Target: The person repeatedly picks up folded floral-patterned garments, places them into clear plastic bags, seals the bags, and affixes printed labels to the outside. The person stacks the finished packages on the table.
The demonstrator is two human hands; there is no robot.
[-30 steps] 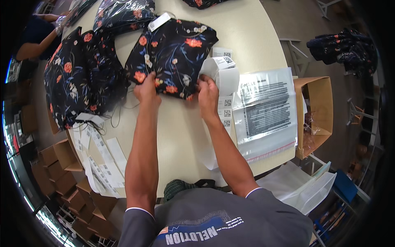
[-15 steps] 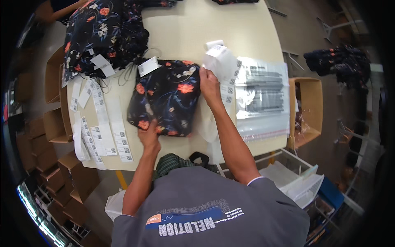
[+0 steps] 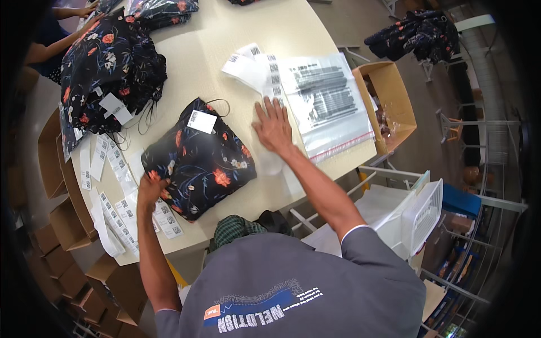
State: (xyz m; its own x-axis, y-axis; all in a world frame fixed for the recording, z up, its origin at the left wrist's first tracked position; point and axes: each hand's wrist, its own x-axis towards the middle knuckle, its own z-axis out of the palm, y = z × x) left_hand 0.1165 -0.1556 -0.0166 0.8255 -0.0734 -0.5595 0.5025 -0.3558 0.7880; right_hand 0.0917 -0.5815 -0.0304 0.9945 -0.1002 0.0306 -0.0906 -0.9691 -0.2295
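Observation:
A folded black floral garment point(image 3: 213, 163) with a white hang tag point(image 3: 201, 121) and a cord lies near the front of the table. My left hand point(image 3: 153, 188) grips its left corner, fingers curled round the fabric. My right hand point(image 3: 273, 125) is open, fingers spread, over the white label strips point(image 3: 275, 77) and translucent sheets right of the garment. Beside it lies a stack of printed clear plastic bags point(image 3: 327, 104) with a red edge strip. More label strips point(image 3: 112, 222) lie at the table's front left, partly under the garment.
Floral garments point(image 3: 107, 62) pile up on the table point(image 3: 220, 22)'s left, with a co-worker's arms point(image 3: 56, 48) beside them. A cardboard box point(image 3: 394, 112) adjoins the right edge. A white plastic bin point(image 3: 411, 219) stands below. Cartons point(image 3: 62, 265) stand left; garments hang at back right.
The folded garment has been turned and moved down toward me. My right hand has let go of it and moved onto the label strips. My left hand still holds its edge.

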